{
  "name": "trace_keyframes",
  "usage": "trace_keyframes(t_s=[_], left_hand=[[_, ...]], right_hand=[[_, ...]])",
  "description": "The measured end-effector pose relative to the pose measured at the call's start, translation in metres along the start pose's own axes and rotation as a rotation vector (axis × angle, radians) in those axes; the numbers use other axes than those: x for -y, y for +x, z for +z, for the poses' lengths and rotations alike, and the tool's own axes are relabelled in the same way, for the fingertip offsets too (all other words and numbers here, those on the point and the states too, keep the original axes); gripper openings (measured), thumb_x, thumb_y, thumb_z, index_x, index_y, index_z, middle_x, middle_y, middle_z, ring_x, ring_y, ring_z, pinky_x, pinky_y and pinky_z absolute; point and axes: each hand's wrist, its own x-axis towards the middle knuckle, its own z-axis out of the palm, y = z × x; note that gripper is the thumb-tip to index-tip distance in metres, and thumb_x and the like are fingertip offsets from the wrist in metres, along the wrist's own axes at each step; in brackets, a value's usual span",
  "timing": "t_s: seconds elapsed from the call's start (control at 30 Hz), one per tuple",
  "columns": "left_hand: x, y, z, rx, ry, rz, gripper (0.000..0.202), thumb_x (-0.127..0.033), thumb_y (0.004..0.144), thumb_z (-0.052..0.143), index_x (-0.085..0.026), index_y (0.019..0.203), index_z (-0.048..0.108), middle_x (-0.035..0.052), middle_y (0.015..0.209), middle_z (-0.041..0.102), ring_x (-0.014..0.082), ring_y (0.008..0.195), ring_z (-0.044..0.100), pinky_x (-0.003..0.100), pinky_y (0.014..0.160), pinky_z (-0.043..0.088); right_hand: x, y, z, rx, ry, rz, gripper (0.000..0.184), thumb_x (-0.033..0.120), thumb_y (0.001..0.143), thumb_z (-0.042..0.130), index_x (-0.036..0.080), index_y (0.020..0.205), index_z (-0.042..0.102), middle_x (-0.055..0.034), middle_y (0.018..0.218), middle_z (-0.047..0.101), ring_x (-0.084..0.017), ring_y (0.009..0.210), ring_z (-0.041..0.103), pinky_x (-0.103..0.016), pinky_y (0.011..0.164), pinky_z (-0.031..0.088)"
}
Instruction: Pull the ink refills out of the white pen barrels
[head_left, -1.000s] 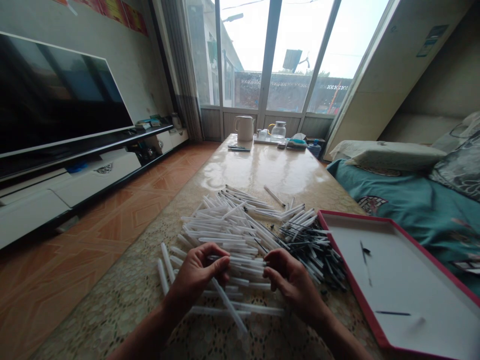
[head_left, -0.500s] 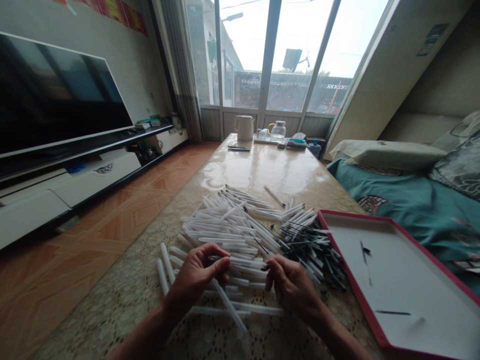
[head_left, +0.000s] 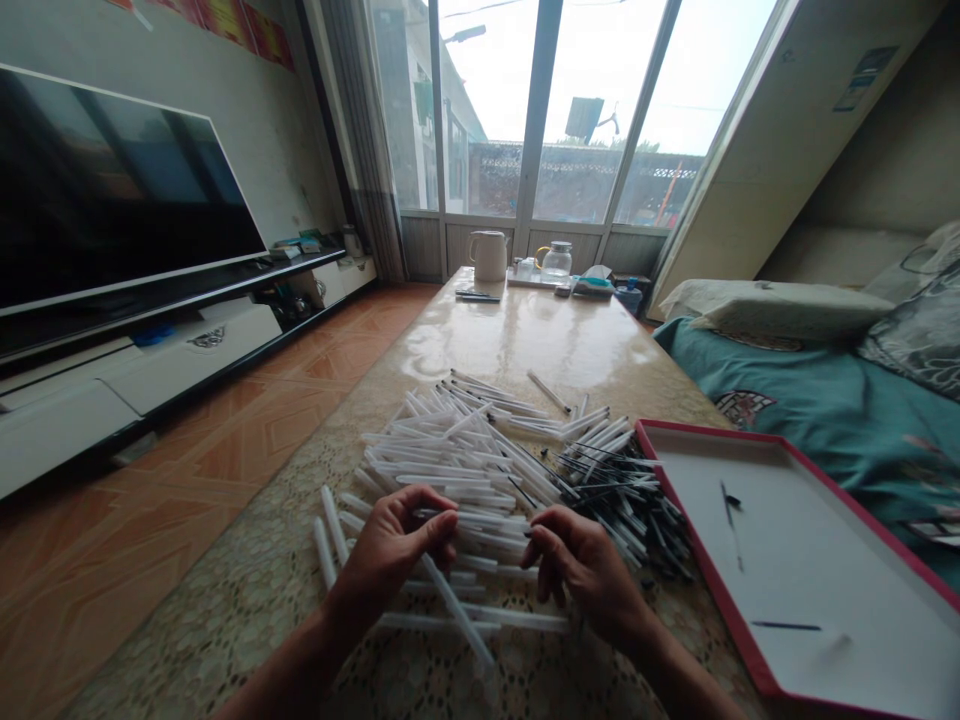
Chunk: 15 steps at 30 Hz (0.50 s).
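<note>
From the head view, the left hand (head_left: pixel 388 552) sits pinched over the white plastic pen barrels (head_left: pixel 450 455), its thumb and fingers narrowly together, though whether a barrel lies between them is hard to tell from this angle. The right hand (head_left: pixel 581 572) has shifted slightly toward the pile, its fingers (head_left: pixel 541 548) curled narrowly where the barrels meet the black pen refills (head_left: pixel 626 505), their hold unclear. A red-rimmed white tray (head_left: pixel 701 570) lies just beside the refills.
</note>
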Motion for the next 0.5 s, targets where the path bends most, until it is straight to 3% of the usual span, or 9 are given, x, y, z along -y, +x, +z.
trace_keyframes(t_s=[0.17, 0.37, 0.5], left_hand=[[0.000, 0.000, 0.000, -0.001, -0.020, -0.002, 0.029, -0.037, 0.068, 0.078, -0.015, 0.077, 0.063, -0.0013, 0.052, 0.065, 0.0120, 0.043, 0.059, 0.020, 0.044, 0.046], [0.000, 0.001, 0.001, 0.005, -0.004, -0.020, 0.029, -0.037, 0.067, 0.079, -0.014, 0.077, 0.063, -0.0012, 0.051, 0.065, 0.0118, 0.042, 0.058, 0.020, 0.044, 0.046], [-0.005, 0.001, -0.004, -0.084, -0.041, 0.005, 0.028, -0.034, 0.066, 0.080, -0.014, 0.077, 0.064, -0.0005, 0.056, 0.066, 0.0119, 0.045, 0.060, 0.020, 0.045, 0.046]], right_hand=[[0.004, 0.001, -0.001, -0.027, 0.110, 0.010, 0.033, 0.045, 0.079, 0.068, 0.019, 0.088, 0.049, 0.0027, 0.075, 0.062, -0.008, 0.045, 0.057, -0.017, 0.037, 0.041], [0.004, 0.001, -0.001, -0.044, 0.063, 0.018, 0.031, 0.046, 0.080, 0.065, 0.017, 0.082, 0.055, 0.0031, 0.067, 0.061, -0.006, 0.039, 0.048, -0.017, 0.034, 0.033], [0.009, 0.003, -0.014, -0.166, -0.032, -0.040, 0.032, 0.048, 0.079, 0.065, 0.017, 0.081, 0.057, 0.0023, 0.066, 0.059, -0.008, 0.044, 0.050, -0.019, 0.040, 0.037]])
